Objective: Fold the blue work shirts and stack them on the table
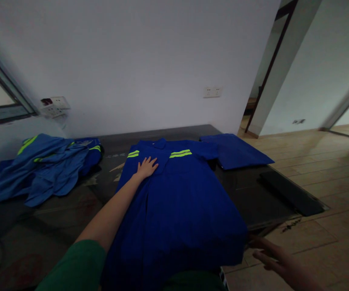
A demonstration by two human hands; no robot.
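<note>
We have a blue jacket [180, 202] spread on the dark table [238, 188], its collar [159, 144] toward the far edge and its lower part running down over the near edge. Yellow-green stripes [181, 153] cross its chest. Our left hand [146, 167] lies flat on the upper front of the jacket, fingers spread and gripping nothing; a green sleeve [74, 266] covers that upper arm. Our right hand [273, 258] is off the near edge, beside the jacket's lower right corner, with its fingers parted; it is dim and blurred there, so we cannot tell whether the fingertips touch the cloth.

To the right of the collar, a folded blue garment [238, 151] lies flat, reaching the table's right edge, with the jacket's sleeve running up to it. A black slab [289, 192] lies along the right edge, close to the near right corner. Toward the far left corner we see a loose heap of blue clothes [47, 165], striped too. Beyond the far edge, a pale wall [132, 60] carries sockets [212, 92].
</note>
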